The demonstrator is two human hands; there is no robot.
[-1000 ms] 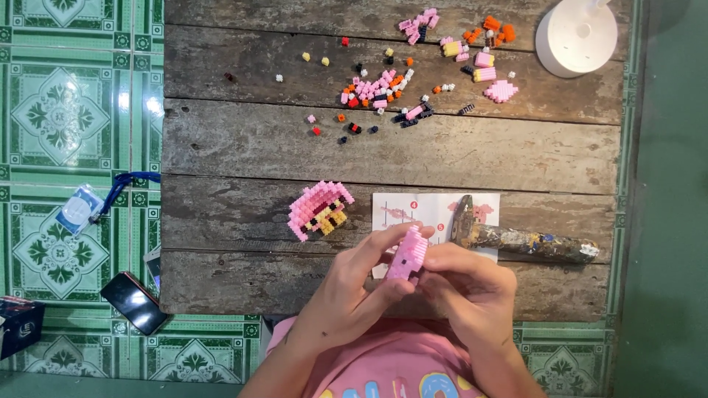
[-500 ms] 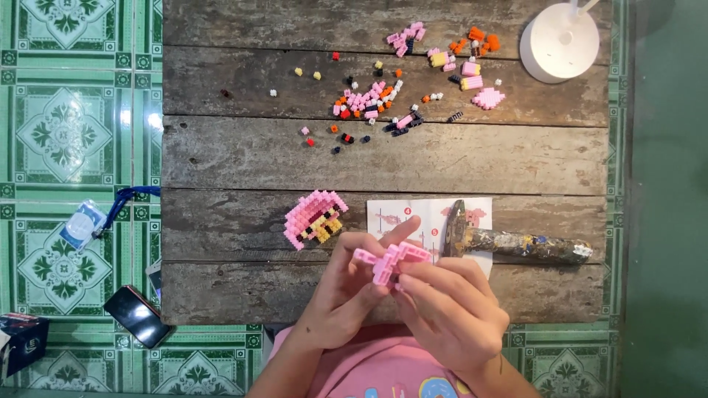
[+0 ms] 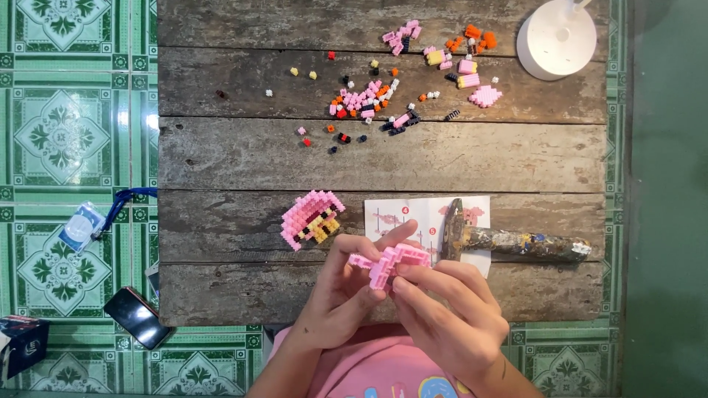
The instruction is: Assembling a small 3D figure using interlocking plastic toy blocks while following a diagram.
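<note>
A small pink brick assembly is held between both hands above the near edge of the wooden table. My left hand grips it from the left and below, and my right hand pinches it from the right. A larger pink and yellow brick model lies on the table just left of the hands. Behind the hands lies a folded instruction sheet with a hammer on it.
Several loose pink, orange, yellow and black bricks are scattered at the far side, with more pink and orange pieces to the right. A white round lamp base stands at the far right. A phone and a lanyard card lie on the tiled floor.
The pink assembly has been turned in my hands from upright to lying flatter and wider. Both hands have stayed at the near edge of the table.
</note>
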